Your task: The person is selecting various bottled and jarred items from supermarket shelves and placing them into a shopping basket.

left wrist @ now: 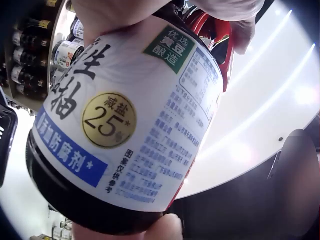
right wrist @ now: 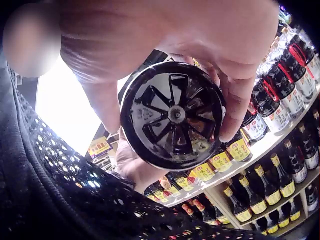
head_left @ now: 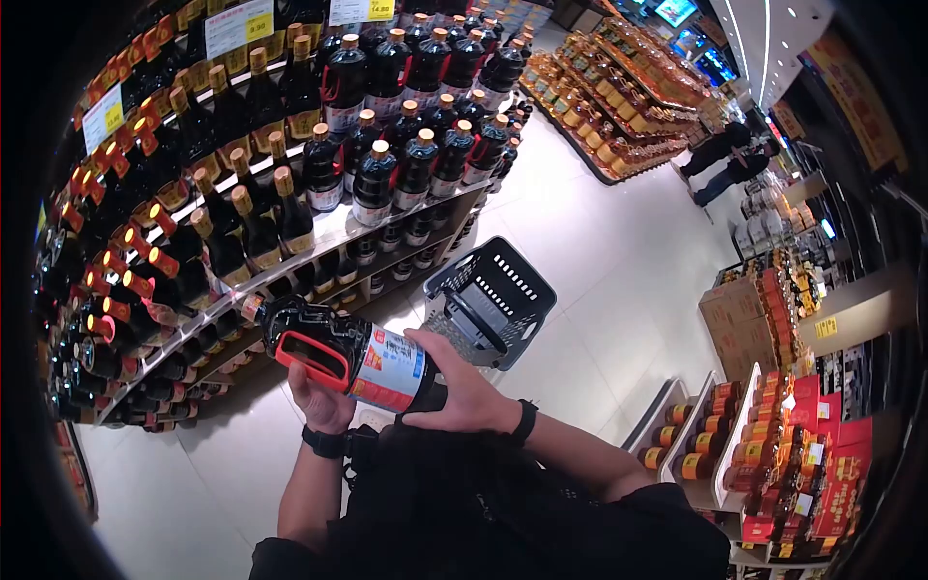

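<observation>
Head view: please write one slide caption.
A left hand and right hand hold a red-handled bottle near a shopping basket.

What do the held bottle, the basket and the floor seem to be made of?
Bottle: probably plastic, glossy and dark, given the moulded spokes on its base; glass is possible.
Basket: likely grey plastic, matte, with slots through its wall.
Floor: perhaps ceramic or stone tile, polished, with thin joints and glare.

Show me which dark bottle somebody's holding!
It's the dark bottle with the blue-and-red label, tilted between the left hand and the right hand. The other dark bottles beside it stand on the shelf, untouched.
</observation>
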Action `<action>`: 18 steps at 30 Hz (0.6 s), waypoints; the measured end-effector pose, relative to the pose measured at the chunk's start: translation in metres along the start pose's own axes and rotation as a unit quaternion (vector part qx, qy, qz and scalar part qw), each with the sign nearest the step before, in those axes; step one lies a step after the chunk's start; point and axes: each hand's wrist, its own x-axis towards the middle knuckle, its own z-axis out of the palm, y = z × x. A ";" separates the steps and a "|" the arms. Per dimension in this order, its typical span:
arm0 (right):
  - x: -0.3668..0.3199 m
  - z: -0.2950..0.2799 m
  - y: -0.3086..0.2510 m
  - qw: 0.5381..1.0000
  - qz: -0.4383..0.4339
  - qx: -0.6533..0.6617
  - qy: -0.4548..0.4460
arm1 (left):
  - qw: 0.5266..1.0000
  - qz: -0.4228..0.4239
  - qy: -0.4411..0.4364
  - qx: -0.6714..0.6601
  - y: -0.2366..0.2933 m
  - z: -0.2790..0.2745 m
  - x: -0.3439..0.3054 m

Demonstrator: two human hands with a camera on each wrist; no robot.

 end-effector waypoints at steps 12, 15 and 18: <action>0.011 0.005 0.001 0.965 0.129 0.211 -0.082 | 0.991 -0.051 -0.123 -0.010 0.011 0.021 0.015; 0.012 0.003 -0.005 0.978 0.098 0.177 -0.049 | 0.993 -0.031 -0.109 0.025 0.011 0.014 0.019; 0.011 0.004 -0.007 0.986 0.088 0.143 -0.006 | 0.994 -0.028 -0.096 0.041 0.012 0.013 0.020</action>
